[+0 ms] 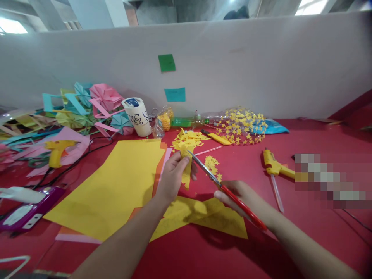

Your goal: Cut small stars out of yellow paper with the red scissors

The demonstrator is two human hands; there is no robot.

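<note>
Between the fingers of my left hand (173,174) is a narrow strip of yellow paper (186,176), held upright above the table. My right hand (236,195) grips red-handled scissors (228,189), whose blade tips meet the upper part of the strip. Just behind the strip lies a heap of yellow paper scraps (190,139). Small cut yellow paper stars (212,164) form a little pile right of the blades. Under my wrists, loose yellow paper pieces (215,217) lie on the red table. Large yellow sheets (124,178) are stacked left of my left hand, over orange and pink ones.
A yellow glue gun (58,151) lies at the left, near a purple power strip (29,209). Another glue gun (273,164) stands at the right. Along the back are a white cup (138,118), a yellow cutter (219,138), a star-patterned clear bag (241,126) and folded paper flowers (104,97).
</note>
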